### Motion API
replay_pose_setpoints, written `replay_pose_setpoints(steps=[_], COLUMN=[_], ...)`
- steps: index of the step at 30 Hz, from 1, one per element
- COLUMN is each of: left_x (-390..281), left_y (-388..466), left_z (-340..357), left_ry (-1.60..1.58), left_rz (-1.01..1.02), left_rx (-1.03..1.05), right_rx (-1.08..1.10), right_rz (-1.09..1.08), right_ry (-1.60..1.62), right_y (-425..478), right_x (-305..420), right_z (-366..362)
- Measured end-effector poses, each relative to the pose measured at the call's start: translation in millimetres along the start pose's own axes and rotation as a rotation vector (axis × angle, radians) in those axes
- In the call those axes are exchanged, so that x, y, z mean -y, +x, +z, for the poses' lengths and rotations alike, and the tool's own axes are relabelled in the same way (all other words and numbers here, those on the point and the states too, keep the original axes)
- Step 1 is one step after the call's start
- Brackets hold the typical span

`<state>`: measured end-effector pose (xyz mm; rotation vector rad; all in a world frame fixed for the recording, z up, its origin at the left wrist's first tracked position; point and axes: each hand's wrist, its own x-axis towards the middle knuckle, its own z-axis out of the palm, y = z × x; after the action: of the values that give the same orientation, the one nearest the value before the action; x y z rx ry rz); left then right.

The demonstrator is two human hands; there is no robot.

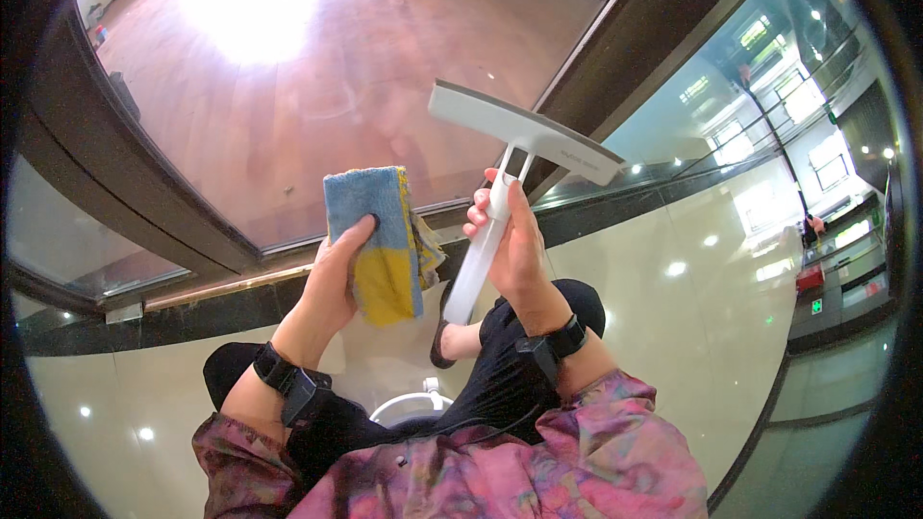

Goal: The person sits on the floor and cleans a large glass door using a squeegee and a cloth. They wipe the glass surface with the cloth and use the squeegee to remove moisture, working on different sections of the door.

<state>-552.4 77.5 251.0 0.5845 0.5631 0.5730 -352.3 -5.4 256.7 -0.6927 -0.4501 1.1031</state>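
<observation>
My left hand (333,277) grips a folded blue and yellow cloth (386,285), thumb on its face and the other fingers hidden behind it. To the right, my right hand (513,241) is closed around the handle of a white squeegee (523,131). Its wide head points up and away from me, with a dark blade along the far edge. The squeegee and the cloth are apart. Beyond both stands a glass pane (346,115) in a dark frame, with a wooden floor and a bright glare showing through it.
Dark frame posts (649,36) flank the pane at left and right. A dark sill strip (245,310) runs below it. Glossy pale floor tiles (670,288) reflect lights. Between my knees, part of a white rounded object (411,404), perhaps a bucket, shows. More glass stands at right.
</observation>
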Motion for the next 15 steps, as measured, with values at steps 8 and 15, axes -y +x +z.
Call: replay_pose_setpoints(steps=[8,15], left_x=[15.6,20.2], left_y=[1.2,-4.8], left_z=[2.5,7.2], left_ry=[0.197,0.245], left_rz=[0.097,0.048], left_rx=[0.105,-0.109], right_rx=[0.306,0.434], right_rz=[0.358,0.116], right_ry=[-0.35,-0.938], right_y=[-21.6,-25.2], right_x=[-13.4,-34.7], right_z=[36.0,35.9])
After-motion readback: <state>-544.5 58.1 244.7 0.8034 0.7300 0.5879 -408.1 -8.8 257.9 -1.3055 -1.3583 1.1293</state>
